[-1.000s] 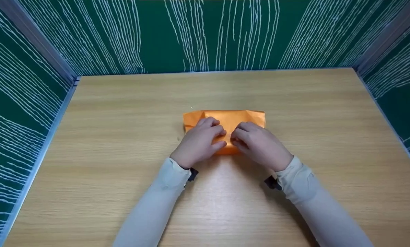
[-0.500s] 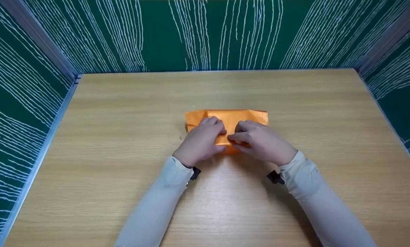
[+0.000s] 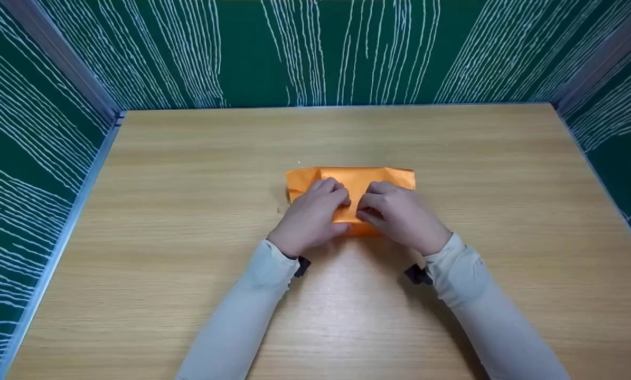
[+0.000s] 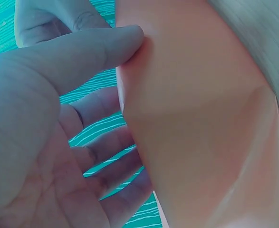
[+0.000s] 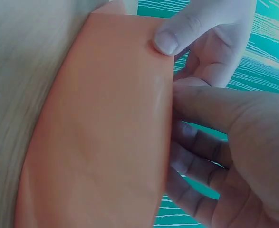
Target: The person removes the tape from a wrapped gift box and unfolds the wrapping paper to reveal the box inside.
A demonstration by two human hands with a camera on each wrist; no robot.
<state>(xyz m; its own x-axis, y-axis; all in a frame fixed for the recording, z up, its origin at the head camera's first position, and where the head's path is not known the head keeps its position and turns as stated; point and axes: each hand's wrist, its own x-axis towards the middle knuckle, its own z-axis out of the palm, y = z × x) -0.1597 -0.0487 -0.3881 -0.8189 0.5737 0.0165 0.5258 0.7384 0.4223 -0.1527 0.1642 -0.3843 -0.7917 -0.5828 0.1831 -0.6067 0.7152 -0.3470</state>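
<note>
A folded orange paper packet (image 3: pixel 353 177) lies on the table, creased and flared at its two far corners. My left hand (image 3: pixel 316 214) grips its near edge, the thumb on the side that faces me and the fingers over the top. Close to it, my right hand (image 3: pixel 402 217) pinches the same edge with thumb and curled fingers. In the left wrist view a diagonal crease runs over the packet's side (image 4: pixel 201 71). Seen from the right wrist, the side of the packet (image 5: pixel 101 99) is smooth, and the left thumb presses near its end. What is inside the packet is hidden.
The wooden table (image 3: pixel 188 264) spreads around the packet. Green panels (image 3: pixel 241 58) with white wavy lines stand at the back and both sides, joined by grey corner posts (image 3: pixel 67 58). A dark wrist camera (image 3: pixel 418 274) sits under each cuff.
My right fingers stretched briefly toward the left hand along the edge, then drew back to the right and curled. The left hand stays on the packet, its fingers slightly more gathered.
</note>
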